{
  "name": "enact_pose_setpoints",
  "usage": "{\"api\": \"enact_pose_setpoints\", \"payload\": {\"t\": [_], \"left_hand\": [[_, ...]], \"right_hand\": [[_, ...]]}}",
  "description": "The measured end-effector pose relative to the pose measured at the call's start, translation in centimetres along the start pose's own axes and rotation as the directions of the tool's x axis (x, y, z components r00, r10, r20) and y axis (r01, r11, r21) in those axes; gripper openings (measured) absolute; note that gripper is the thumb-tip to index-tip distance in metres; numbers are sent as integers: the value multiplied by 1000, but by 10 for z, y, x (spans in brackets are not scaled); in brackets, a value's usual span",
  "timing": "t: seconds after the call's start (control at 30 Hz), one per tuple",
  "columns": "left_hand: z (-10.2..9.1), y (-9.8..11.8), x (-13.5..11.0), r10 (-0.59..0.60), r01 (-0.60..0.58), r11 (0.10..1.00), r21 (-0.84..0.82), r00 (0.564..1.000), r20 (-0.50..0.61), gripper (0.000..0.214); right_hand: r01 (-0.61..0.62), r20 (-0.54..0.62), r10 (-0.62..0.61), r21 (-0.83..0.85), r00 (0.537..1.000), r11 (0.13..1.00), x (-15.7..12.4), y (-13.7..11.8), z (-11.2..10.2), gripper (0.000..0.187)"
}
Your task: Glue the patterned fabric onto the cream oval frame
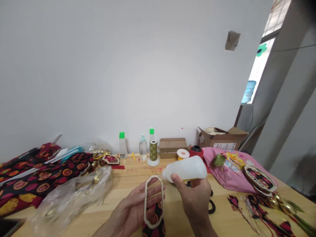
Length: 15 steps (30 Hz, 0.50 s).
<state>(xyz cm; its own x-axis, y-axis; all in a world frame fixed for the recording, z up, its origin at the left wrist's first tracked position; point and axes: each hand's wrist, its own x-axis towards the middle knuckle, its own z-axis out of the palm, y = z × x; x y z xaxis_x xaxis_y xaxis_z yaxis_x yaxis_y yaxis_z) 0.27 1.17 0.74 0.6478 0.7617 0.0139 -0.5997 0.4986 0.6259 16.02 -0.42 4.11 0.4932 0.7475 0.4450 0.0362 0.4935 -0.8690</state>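
Observation:
My left hand (134,205) holds a long cream-coloured frame (145,205) with scalloped ends, its fingers showing behind the opening. Below the frame lies a strip of dark fabric (154,230) with red and orange round patterns. In my right hand (196,200) is a translucent white squeeze bottle (189,168), tipped on its side with the narrow end pointing left, just above and right of the frame. I cannot tell whether anything is coming out of it. Black scissor handles (211,206) lie partly hidden beside my right hand.
Along the wall stand a green-capped bottle (122,144), a clear bottle (143,148), an olive thread spool (153,153) and cardboard boxes (172,144). Patterned fabric (66,171) and a plastic bag (76,194) spread at left. A pink bag (222,176) and tasselled ornaments (261,179) lie at right.

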Motion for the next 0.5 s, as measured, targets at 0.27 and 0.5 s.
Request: {"api": "enact_pose_setpoints", "payload": {"t": [0.27, 0.5], "left_hand": [[3, -3, -1, -24, 24, 1000, 5, 999, 41, 31], [-2, -1, 0, -3, 3, 1000, 17, 1000, -18, 31]], "right_hand": [[-6, -56, 4, -36, 998, 999, -3, 1, 0, 28], [-4, -54, 6, 27, 999, 1000, 0, 1, -3, 33]]}}
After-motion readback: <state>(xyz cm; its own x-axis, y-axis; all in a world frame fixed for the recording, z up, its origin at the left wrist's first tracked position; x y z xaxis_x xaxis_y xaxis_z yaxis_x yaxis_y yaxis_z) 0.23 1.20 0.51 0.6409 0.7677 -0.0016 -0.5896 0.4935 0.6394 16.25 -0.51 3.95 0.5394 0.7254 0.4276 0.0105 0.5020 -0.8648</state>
